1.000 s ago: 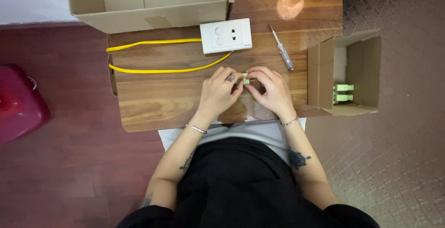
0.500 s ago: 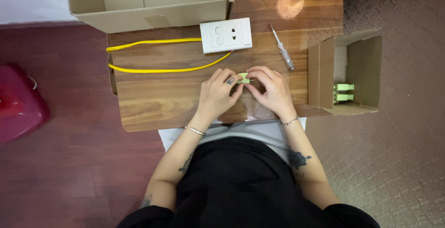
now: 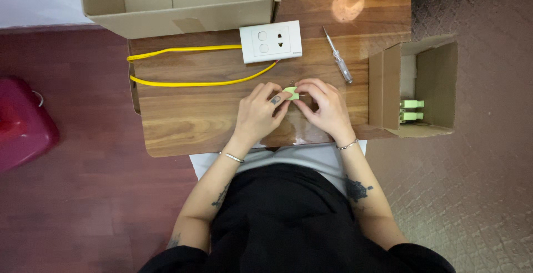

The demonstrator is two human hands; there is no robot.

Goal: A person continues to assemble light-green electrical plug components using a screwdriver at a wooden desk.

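Observation:
A small pale green plastic part (image 3: 290, 92) sits between the fingertips of both my hands, just above the wooden table (image 3: 183, 120). My left hand (image 3: 260, 109) pinches it from the left and my right hand (image 3: 326, 105) from the right. A white socket plate (image 3: 271, 41) lies beyond my hands, with a yellow wire (image 3: 189, 82) looping out to its left. A screwdriver with a clear handle (image 3: 338, 62) rests to the right of the plate, close to my right hand.
A small open cardboard box (image 3: 425, 87) on its side at the table's right edge holds more green parts (image 3: 411, 110). A large open cardboard box (image 3: 177, 1) stands at the back. A red object (image 3: 22, 123) sits on the floor at left.
My hands have stayed in place over the table; the fingers shifted slightly on the green part. Nothing else has moved.

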